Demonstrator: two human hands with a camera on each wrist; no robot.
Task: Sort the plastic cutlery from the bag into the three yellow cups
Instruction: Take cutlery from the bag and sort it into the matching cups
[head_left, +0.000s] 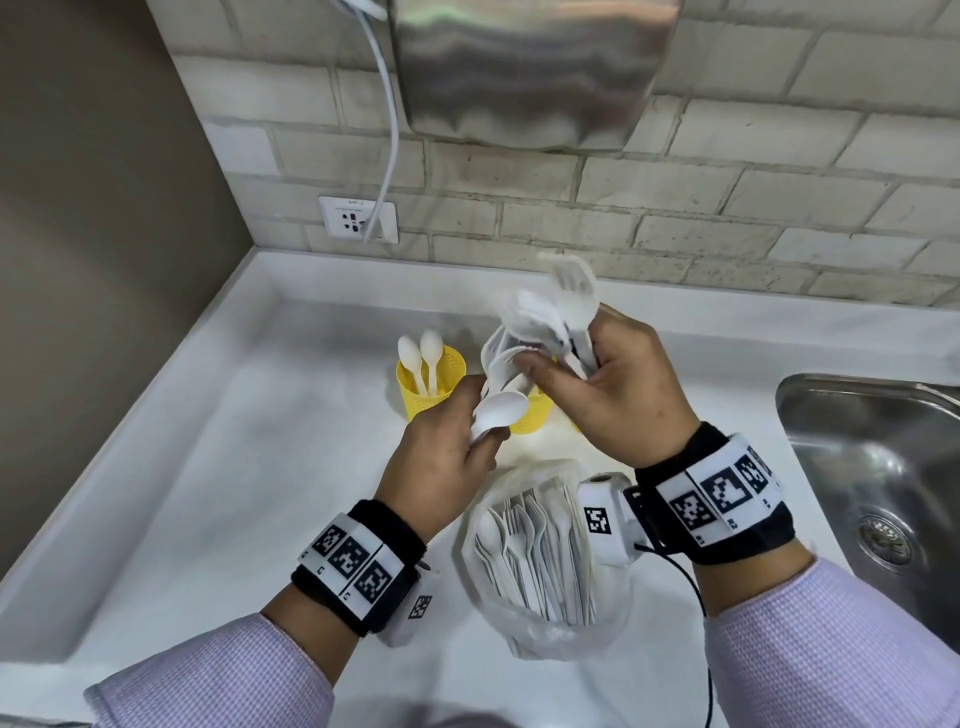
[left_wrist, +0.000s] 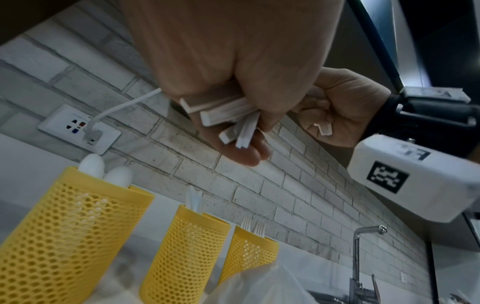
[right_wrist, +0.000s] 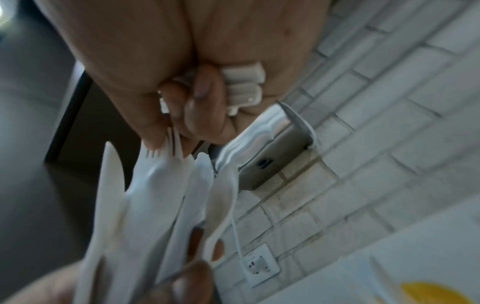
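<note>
Risk of a spill: right hand (head_left: 618, 384) clutching a mixed bundle (head_left: 540, 332) above the cups (head_left: 431, 384), left hand (head_left: 441, 452) pinching one spoon (head_left: 498, 408) out, loose pieces liable to slip onto the counter (head_left: 260, 467) or into the wrong cup, bag (head_left: 540, 561) below.

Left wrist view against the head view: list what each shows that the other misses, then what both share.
Only the left wrist view shows all three yellow cups in a row: the middle cup with knife tips, the far cup with two forks, plus the tap.

Only the head view shows the bag of remaining cutlery lying on the counter, the sink, and the spoon held in the left hand.

Both show the spoon cup holding two spoons, the wall socket, and the right hand gripping a bundle of cutlery.
</note>
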